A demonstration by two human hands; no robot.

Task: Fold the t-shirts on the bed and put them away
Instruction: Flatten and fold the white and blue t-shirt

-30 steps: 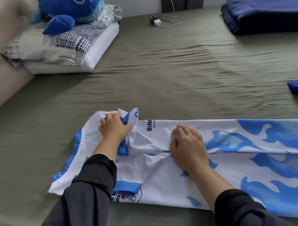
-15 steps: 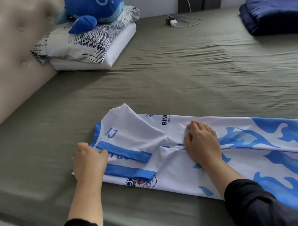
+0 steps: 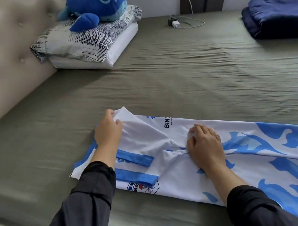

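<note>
Left hand pinching smooth white-blue t-shirt corner

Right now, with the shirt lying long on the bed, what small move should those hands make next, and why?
Probably lay the white flap down flat. The left hand holds up a corner of the white and blue t-shirt at its collar end, while the right hand presses the middle. The shirt already lies as a long strip on the olive bed sheet, so smoothing comes before folding it shorter.
</note>
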